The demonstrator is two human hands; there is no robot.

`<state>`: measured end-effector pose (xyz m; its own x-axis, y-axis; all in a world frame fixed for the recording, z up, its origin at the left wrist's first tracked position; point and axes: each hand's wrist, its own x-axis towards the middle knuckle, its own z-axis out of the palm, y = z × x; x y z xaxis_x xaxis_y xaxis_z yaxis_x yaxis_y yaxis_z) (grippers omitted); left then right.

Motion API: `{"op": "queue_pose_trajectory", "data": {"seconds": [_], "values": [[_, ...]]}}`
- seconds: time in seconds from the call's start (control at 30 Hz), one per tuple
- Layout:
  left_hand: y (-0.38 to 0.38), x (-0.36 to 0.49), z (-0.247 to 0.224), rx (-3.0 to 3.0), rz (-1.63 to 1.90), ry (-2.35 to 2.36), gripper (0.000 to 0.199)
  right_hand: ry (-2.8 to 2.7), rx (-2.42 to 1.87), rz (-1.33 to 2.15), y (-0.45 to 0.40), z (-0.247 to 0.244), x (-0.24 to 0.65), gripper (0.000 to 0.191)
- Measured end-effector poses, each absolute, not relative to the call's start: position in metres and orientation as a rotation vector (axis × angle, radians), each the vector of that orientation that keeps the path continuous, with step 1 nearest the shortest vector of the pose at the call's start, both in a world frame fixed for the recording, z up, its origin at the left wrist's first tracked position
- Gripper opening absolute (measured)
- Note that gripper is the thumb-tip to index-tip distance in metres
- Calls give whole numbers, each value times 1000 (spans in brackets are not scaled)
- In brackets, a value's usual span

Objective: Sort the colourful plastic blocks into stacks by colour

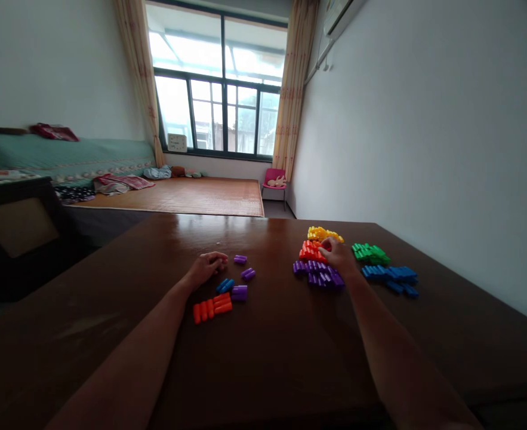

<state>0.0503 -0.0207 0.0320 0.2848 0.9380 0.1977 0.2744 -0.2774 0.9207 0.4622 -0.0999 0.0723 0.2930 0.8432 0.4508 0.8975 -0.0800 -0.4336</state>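
My left hand [206, 267] rests on the table at the left, its fingers loosely bent and apart, with nothing visible in them. Just right of its fingertips lies a purple plastic block [240, 259], with another purple block [247, 273] nearer me. Below the hand are a blue block [224, 285], a purple block [239, 292] and a group of orange blocks [212, 307] laid side by side. My right hand [336, 255] reaches into the orange pile [310, 251], thumb and fingers pinched on an orange block, partly hidden by the fingers.
Around my right hand are a yellow pile [323, 234], a purple pile [319, 275], a green pile [370, 254] and a blue pile [391, 275]. The glossy brown table [263, 358] carries them all. Beyond it are a bed [209, 196] and a pink chair [274, 175].
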Motion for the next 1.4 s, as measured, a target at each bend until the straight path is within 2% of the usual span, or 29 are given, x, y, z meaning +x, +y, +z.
{"op": "queue_pose_trajectory", "data": {"seconds": [0.13,0.23,0.33,0.5,0.63,0.8,1.0,1.07,1.23,1.4], "values": [[-16,52,28,1706,1014,1100,34,-1447,-2190,-197,-91,62,500,16],[-16,51,26,1678,1031,1088,32,-1463,-2172,-231,-89,56,496,19],[-19,51,28,1647,1045,1078,29,-1598,-1914,-276,-93,60,458,22],[-22,51,29,1563,1098,1057,26,-2214,-1235,212,-126,66,327,21],[-20,49,24,1462,1149,994,30,-2677,-787,239,-148,62,253,30],[-9,44,18,1227,1364,922,43,-2685,-947,209,-148,61,245,20],[7,35,14,992,1568,999,31,-2673,-1018,312,-149,62,263,16],[11,33,12,976,1539,980,28,-2668,-1047,294,-151,63,265,20],[11,33,10,1095,1488,974,32,-2645,-1045,266,-157,63,255,47],[7,34,10,1263,1427,996,47,-2671,-925,302,-156,65,247,37]]}}
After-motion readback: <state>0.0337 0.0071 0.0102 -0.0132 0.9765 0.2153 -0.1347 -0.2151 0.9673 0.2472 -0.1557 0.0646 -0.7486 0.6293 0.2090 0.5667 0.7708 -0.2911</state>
